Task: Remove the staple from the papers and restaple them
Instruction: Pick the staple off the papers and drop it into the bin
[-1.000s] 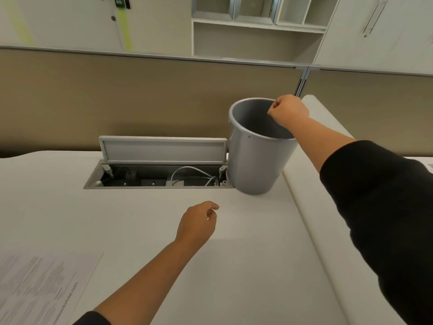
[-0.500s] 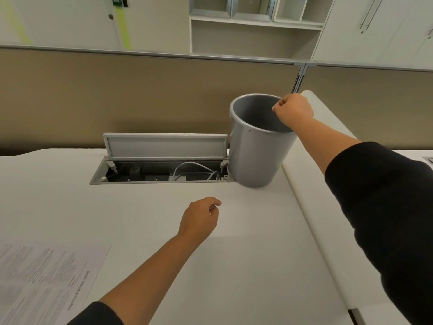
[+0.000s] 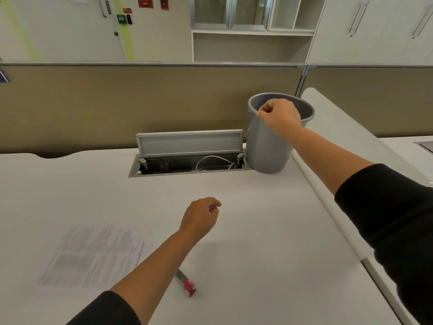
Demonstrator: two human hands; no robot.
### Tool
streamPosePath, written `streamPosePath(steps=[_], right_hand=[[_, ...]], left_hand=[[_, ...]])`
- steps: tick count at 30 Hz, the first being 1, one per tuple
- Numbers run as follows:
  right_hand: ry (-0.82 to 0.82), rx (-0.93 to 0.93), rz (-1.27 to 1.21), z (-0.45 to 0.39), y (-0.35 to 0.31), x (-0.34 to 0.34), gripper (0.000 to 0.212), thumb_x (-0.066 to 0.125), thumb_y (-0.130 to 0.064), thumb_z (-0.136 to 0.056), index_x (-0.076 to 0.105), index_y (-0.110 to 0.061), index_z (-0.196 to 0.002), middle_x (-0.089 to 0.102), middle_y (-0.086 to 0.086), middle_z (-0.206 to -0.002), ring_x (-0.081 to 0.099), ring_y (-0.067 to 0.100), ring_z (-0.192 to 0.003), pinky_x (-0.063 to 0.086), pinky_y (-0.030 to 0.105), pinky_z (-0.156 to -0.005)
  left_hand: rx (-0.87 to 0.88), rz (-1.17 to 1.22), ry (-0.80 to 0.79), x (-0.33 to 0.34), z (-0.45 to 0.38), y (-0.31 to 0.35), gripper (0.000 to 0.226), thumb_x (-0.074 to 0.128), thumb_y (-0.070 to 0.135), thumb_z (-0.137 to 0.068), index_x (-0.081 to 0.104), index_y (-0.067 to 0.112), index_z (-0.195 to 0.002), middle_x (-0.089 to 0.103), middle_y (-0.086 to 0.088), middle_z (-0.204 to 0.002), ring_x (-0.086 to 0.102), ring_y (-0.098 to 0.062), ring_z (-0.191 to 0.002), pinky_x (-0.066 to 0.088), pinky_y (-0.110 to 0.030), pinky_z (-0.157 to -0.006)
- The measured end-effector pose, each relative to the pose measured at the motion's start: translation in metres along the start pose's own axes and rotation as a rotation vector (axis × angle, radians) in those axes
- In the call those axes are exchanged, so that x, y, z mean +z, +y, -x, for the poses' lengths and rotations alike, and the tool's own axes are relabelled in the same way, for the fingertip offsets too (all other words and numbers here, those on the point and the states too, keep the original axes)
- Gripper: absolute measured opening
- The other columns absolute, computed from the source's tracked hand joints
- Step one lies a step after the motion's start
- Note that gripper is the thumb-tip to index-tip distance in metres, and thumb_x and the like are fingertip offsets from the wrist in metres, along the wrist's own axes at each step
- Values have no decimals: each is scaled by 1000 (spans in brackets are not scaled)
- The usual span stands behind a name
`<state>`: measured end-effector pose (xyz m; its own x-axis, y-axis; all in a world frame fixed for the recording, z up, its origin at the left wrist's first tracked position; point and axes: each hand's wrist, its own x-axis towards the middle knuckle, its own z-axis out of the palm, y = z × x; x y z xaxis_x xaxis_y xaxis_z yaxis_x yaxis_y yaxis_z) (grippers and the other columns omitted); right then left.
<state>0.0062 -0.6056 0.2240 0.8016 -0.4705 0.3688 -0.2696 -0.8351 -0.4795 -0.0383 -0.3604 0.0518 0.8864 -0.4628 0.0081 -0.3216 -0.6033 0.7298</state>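
1. The person wears a black long-sleeved top.
2. The right sleeve (image 3: 389, 221), on the bin's (image 3: 264, 146) side, is pushed up, baring the forearm.
3. The left sleeve (image 3: 110, 309), nearer the papers (image 3: 93, 254), also ends short of the wrist.
4. Both hands are bare.

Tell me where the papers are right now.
In the head view, the papers lie flat on the desk at lower left, beside the left forearm, with a red-tipped tool just right.

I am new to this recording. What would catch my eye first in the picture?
The right hand, fingers pinched, hovers over the grey bin at the desk's back. The left hand hangs loosely curled mid-desk. The papers lie front left, beside a red-tipped tool.
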Motion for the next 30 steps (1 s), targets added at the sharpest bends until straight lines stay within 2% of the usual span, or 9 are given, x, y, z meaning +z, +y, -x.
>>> streamPosePath(steps=[3, 12, 16, 20, 23, 26, 30], right_hand=[[3, 12, -35, 33, -30, 7, 18, 55, -25, -88, 69, -16, -96, 70, 5, -95, 57, 15, -80, 47, 30, -75], [-131, 81, -65, 158, -122, 62, 20, 57, -29, -85, 69, -13, -88, 70, 8, -91, 62, 26, -85, 51, 35, -77], [-256, 115, -140, 235, -156, 105, 17, 58, -27, -85, 68, -13, -87, 69, 6, -87, 60, 21, -78, 42, 26, -69], [-406, 191, -231, 306, -178, 146, 15, 57, -23, -85, 70, -16, -89, 71, 4, -95, 62, 19, -85, 42, 23, -71], [-525, 182, -236, 337, -197, 177, 21, 54, -19, -87, 67, -15, -104, 66, 5, -112, 61, 21, -100, 42, 25, -82], [-665, 187, -181, 359, -213, 203, 37, 54, -24, -89, 52, -15, -125, 48, 11, -131, 50, 27, -117, 38, 32, -97], [-737, 227, -98, 365, -209, 213, 55, 54, -29, -89, 36, -14, -138, 34, 15, -140, 35, 33, -129, 34, 40, -105]], left_hand=[[30, -4, -16, -24, 20, -16, 22, 51, 15, -90, 67, 18, -106, 69, 1, -108, 58, -8, -91, 43, -19, -82], [56, -37, -69, -105, 83, -97, 21, 52, 16, -90, 66, 19, -106, 69, 2, -107, 58, -7, -91, 41, -17, -80], [44, -138, -110, -134, 120, -154, 23, 51, 17, -91, 64, 18, -111, 67, 1, -111, 60, -13, -103, 42, -18, -84], [17, -270, -159, -146, 151, -202, 31, 54, 20, -90, 57, 21, -120, 59, 2, -125, 51, -15, -118, 39, -24, -97], [5, -317, -143, -147, 157, -217, 37, 56, 22, -89, 52, 21, -126, 50, 1, -137, 44, -17, -126, 37, -30, -104], [9, -450, -155, -137, 164, -225, 46, 54, 28, -90, 42, 23, -134, 35, -1, -148, 31, -18, -136, 30, -33, -109], [24, -508, -154, -129, 162, -221, 52, 53, 33, -90, 37, 24, -138, 30, -2, -151, 25, -19, -139, 29, -34, -110]])
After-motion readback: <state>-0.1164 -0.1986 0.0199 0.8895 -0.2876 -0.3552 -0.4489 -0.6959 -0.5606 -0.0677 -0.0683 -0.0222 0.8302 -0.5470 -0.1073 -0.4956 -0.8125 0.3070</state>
